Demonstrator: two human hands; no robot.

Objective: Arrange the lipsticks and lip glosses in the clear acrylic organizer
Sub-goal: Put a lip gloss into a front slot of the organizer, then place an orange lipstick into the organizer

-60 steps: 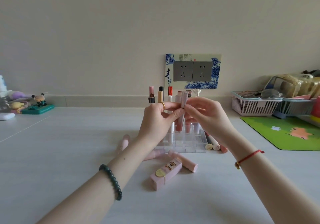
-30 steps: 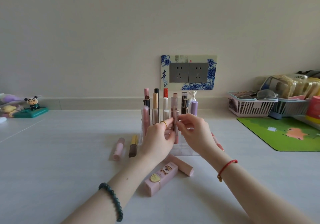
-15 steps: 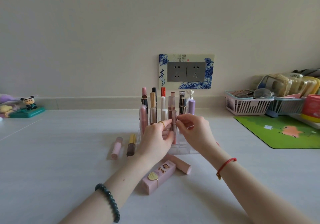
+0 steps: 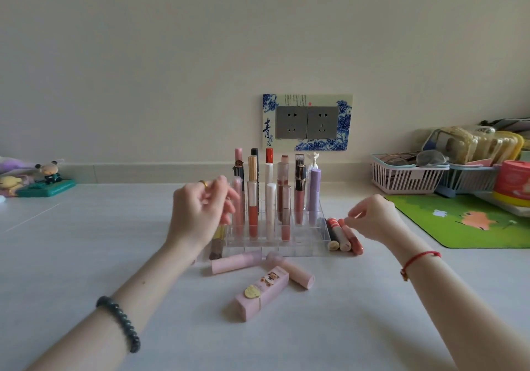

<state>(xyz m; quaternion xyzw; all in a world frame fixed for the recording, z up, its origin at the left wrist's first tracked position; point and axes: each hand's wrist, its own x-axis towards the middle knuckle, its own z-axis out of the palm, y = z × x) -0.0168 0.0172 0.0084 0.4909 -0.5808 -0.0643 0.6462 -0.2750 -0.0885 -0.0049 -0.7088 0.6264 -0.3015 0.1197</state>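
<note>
While my left hand (image 4: 200, 215) hangs loosely curled, empty, at 9 o'clock of the organizer (image 4: 304, 248), my right hand (image 4: 372, 220) sits at lip glosses (image 4: 341, 237) lying at its 3 o'clock on the counter (image 4: 86, 256), grip unclear

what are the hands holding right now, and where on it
The left hand holds nothing. The right hand reaches the far end of a coral tube beside the organizer; grip unclear.

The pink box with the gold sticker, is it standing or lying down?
Lying down: the pink box rests on its long side on the table, outside the organizer.
</note>
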